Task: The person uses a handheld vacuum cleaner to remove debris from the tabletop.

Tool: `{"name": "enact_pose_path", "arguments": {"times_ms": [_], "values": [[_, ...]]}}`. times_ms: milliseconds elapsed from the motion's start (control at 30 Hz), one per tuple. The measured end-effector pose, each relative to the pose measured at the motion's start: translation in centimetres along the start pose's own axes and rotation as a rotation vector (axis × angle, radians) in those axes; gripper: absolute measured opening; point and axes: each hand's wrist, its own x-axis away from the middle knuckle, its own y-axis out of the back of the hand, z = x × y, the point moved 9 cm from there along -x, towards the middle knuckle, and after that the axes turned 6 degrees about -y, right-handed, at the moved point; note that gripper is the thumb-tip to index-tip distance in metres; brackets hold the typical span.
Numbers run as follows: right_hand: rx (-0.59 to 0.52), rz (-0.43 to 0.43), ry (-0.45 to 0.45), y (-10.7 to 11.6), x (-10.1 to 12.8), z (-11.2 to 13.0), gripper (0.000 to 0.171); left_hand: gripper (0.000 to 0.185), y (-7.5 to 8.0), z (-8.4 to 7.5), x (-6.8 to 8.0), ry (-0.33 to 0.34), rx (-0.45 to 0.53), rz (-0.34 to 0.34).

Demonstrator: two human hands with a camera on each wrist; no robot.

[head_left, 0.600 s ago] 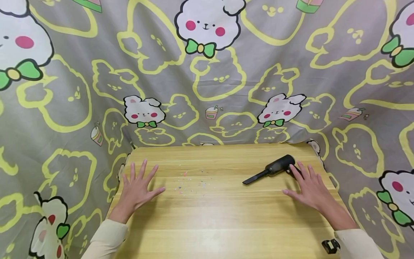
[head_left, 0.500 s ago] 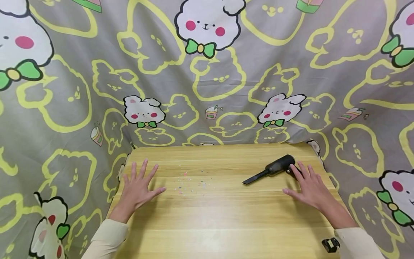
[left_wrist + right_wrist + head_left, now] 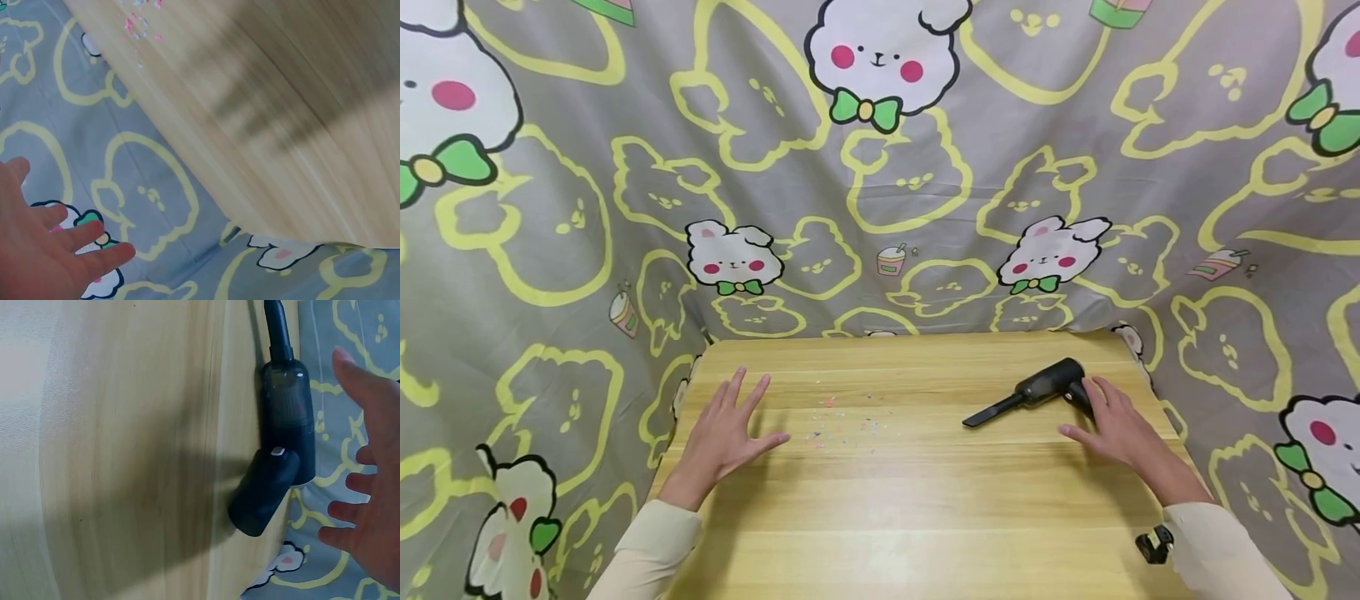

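Note:
A black handheld vacuum cleaner with a flat narrow nozzle lies on the right part of the wooden table, its nozzle pointing left. My right hand hovers beside its grip, fingers slightly bent and thumb spread, overlapping the grip's end in the head view. A gap shows between that hand and the vacuum cleaner in the right wrist view, where the clear dust cup faces up. Over the table's left side is my left hand, fingers spread, holding nothing. Tiny pink, white and blue paper scraps are scattered to its right.
The light wooden table ends at a grey patterned cloth, which hangs behind it and along both sides. A small black device is at the right sleeve's cuff.
Both hands have turned slightly and their fingers have drawn closer together. The right hand has shifted a little, uncovering more of the vacuum cleaner's grip. The vacuum cleaner and scraps stay put.

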Motion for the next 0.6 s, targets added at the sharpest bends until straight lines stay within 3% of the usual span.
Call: {"name": "enact_pose_path", "arguments": {"times_ms": [600], "values": [[-0.044, 0.049, -0.108, -2.3, -2.3, -3.9, 0.099, 0.103, -0.3, -2.4, -2.2, -0.069, 0.037, -0.025]]}}
